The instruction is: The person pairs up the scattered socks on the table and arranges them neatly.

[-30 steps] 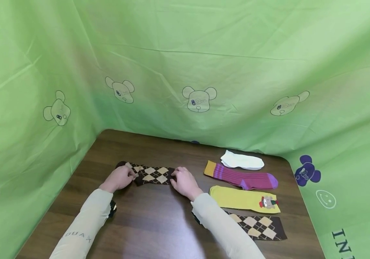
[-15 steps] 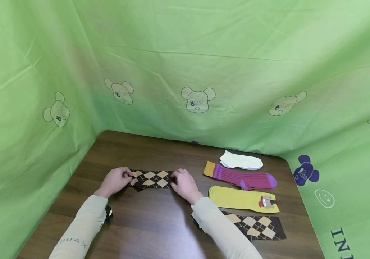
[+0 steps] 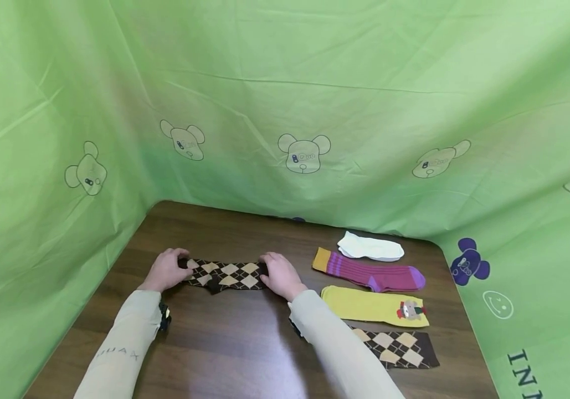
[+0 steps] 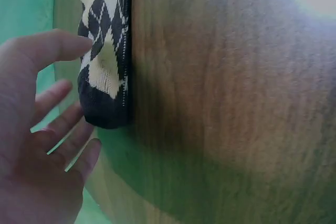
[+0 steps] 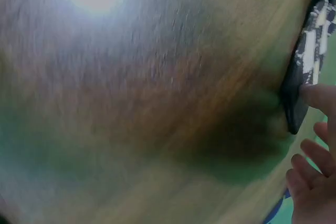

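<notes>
A dark brown argyle sock (image 3: 232,275) with beige diamonds lies flat and sideways on the wooden table, its heel pointing toward me. At its left, toe end is my left hand (image 3: 164,270); in the left wrist view the thumb (image 4: 73,47) touches the sock's side while the other fingers spread loosely past the toe. My right hand (image 3: 282,276) rests at the right, cuff end. There the thumb (image 5: 317,97) touches the dark cuff in the right wrist view, and the other fingers are loosely bent beyond it. The head view hides part of both sock ends.
On the table's right side lie white socks (image 3: 370,247), a purple sock (image 3: 369,272) with a mustard cuff, a yellow sock (image 3: 364,305) and another argyle sock (image 3: 399,348), partly behind my right sleeve. A green printed curtain (image 3: 245,183) borders the table (image 3: 235,343).
My left hand has moved left along the argyle sock to its toe end and loosened its fingers. The sock's toe part lies straighter. My right hand has stayed near the cuff.
</notes>
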A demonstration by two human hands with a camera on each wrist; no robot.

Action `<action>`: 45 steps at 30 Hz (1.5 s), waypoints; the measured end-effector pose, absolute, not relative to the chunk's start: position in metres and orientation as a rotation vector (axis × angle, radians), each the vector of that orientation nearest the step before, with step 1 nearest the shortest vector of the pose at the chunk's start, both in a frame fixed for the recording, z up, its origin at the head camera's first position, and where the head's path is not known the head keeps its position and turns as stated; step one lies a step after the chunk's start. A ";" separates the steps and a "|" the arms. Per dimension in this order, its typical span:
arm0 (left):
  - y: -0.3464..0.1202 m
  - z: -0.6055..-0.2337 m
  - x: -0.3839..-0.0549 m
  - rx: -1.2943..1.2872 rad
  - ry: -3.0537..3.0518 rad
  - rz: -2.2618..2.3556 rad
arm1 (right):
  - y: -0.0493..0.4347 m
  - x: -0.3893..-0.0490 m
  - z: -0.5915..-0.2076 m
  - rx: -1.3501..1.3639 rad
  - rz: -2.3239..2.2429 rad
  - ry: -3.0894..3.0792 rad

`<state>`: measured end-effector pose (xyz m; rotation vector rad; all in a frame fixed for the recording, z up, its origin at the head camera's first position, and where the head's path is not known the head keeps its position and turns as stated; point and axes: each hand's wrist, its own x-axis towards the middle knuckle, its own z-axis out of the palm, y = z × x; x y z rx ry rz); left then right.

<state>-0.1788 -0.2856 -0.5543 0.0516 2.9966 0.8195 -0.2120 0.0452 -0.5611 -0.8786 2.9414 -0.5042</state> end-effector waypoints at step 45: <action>-0.280 -0.550 -0.177 -0.104 2.923 0.986 | 0.051 -0.189 -0.571 -0.527 -1.196 2.822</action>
